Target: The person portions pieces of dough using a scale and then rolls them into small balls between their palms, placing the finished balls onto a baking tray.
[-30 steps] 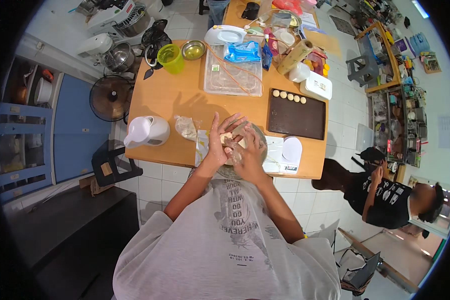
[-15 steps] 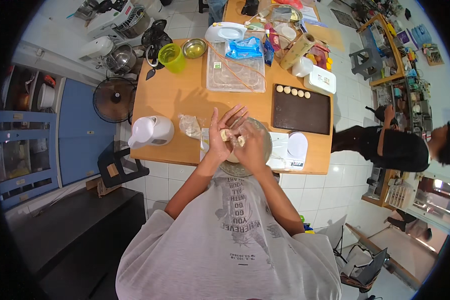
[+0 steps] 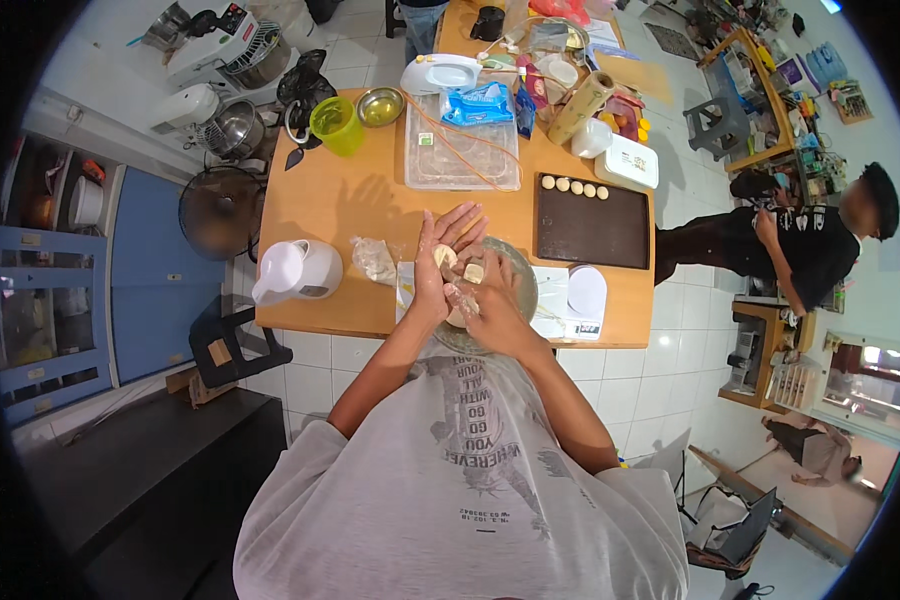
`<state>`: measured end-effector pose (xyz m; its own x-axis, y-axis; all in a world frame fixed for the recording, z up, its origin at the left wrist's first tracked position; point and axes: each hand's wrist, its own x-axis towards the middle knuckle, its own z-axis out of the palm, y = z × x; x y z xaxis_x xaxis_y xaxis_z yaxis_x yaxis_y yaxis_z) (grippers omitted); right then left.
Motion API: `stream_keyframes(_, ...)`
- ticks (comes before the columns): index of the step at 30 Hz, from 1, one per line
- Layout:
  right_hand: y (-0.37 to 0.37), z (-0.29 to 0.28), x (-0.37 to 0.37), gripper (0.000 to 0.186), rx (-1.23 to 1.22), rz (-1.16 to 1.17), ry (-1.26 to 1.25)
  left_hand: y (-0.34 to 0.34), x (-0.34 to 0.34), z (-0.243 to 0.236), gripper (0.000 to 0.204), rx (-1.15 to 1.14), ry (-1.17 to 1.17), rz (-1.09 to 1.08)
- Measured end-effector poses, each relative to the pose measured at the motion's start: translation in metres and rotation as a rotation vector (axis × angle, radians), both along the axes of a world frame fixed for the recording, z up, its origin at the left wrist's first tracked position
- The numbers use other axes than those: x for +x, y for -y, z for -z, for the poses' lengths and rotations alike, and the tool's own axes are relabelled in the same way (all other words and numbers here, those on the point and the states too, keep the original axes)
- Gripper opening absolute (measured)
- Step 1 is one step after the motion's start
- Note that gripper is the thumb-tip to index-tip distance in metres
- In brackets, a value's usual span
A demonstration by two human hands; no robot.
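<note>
My left hand (image 3: 432, 272) is held palm up, fingers stretched out, over the left side of a metal bowl (image 3: 526, 290). A flattened pale dough piece (image 3: 444, 257) rests on that palm. Close by on the right, my right hand (image 3: 492, 308) is bent over the bowl, a second small dough piece (image 3: 474, 272) at its fingers. Flour or dough clings to my right thumb. More pale dough (image 3: 458, 316) shows in the bowl, mostly covered by my hands.
Right of the bowl lies a white kitchen scale (image 3: 586, 300). Beyond it a dark baking tray (image 3: 592, 228) carries several dough balls along its far edge. A crumpled plastic bag (image 3: 374, 260) and a white jug (image 3: 298, 270) stand left. A person (image 3: 800, 235) stands right of the table (image 3: 320, 210).
My right hand has turned and moved a little down and away from the left, so the two dough pieces show more plainly. The person at right has turned and lowered an arm.
</note>
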<state>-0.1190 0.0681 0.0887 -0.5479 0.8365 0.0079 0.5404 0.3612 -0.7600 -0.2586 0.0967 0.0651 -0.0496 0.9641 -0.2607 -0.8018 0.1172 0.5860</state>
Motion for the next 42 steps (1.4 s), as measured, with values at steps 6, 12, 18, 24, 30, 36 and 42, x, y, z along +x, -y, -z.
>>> stream_keyframes(6,-0.022,0.002,0.01,0.027,-0.041,-0.117,-0.039,0.006,-0.005,0.014,0.071,-0.073,0.166,0.007)
stream_keyframes(12,-0.041,-0.017,0.013,0.031,-0.172,0.199,-0.265,0.007,-0.022,0.02,0.076,-0.144,0.297,0.23)
stream_keyframes(18,-0.041,-0.01,0.002,0.032,0.125,-0.09,-0.242,0.015,-0.024,0.034,0.079,-0.27,0.275,0.394)
stream_keyframes(24,-0.021,0.009,-0.002,0.026,0.241,-0.069,-0.178,0.017,-0.028,0.028,0.078,-0.261,0.311,0.322)
stream_keyframes(30,0.012,0.014,-0.012,0.031,0.337,0.029,0.043,0.02,-0.019,0.012,0.077,-0.229,0.071,0.257)
stream_keyframes(36,0.002,0.005,0.001,0.03,0.182,-0.047,0.002,0.024,-0.016,0.011,0.077,-0.256,0.139,0.218)
stream_keyframes(42,-0.029,-0.048,0.001,0.025,0.191,0.147,-0.121,0.008,-0.013,-0.003,0.083,-0.085,0.352,0.308)
